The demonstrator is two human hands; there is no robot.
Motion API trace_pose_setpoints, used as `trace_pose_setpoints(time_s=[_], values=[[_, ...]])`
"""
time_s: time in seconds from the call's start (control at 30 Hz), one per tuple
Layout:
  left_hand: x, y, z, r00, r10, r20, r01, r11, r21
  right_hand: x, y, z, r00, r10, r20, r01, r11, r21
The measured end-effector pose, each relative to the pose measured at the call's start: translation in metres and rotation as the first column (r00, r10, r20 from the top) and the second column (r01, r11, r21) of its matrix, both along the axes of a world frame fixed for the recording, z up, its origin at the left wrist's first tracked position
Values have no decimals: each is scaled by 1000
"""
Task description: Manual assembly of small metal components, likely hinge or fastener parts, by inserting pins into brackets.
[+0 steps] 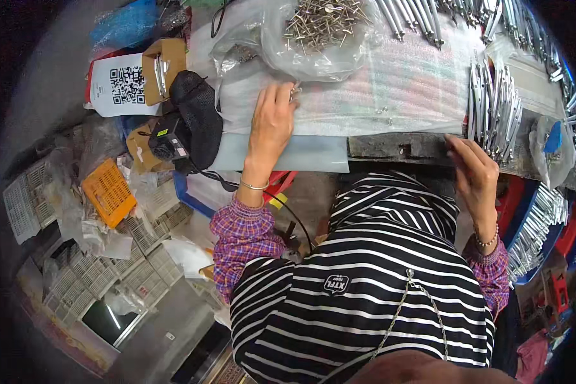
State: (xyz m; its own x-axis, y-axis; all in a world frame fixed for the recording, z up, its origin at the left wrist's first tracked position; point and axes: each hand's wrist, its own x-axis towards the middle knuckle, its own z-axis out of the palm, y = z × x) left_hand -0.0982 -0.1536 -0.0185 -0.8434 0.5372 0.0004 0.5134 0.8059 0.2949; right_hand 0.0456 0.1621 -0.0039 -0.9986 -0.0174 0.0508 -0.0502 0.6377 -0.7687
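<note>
The left hand (274, 121) seems pinched on a metal piece (295, 91) near the pins (323, 25); the right hand (477, 168), fingers and thumb apart, is at the bench (374, 147).

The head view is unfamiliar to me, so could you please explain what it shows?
There is no machine: a person works with bare hands. The one picture comes from a fisheye camera on their head, looking down, so straight edges bend. A pale sheet covers part of the table; on it sits a plastic bag of metal pins, with metal strips to the right. The left hand is beside the bag, a small metal bit at its fingertips; whether gripped, I cannot tell. The right hand is at the table's edge near the strips, with nothing visibly held.
</note>
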Motion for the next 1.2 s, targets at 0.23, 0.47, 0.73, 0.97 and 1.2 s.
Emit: trace_pose_setpoints(time_s=[0.23, 0.47, 0.73, 0.97, 1.2], values=[[6, -18, 2, 997, -28, -71, 36, 993, 116, -4, -7, 0, 999, -9, -39, 9, 1000, 5], [3, -23, -5, 994, 35, -108, -11, 977, 211, -5, -8, 3, 1000, -16, -19, 16, 999, 35], [-1, -28, 6, 988, 94, -123, -59, 963, 263, -9, -12, 5, 1000, 1, -6, -1, 1000, 26], [-59, -38, 23, 893, 411, -182, -357, 895, 269, -10, -9, 7, 999, 42, -32, -40, 999, 36], [-97, -45, -11, 913, 220, -344, -254, 966, -55, -11, -14, 8, 995, 43, -85, -39, 998, 45]])
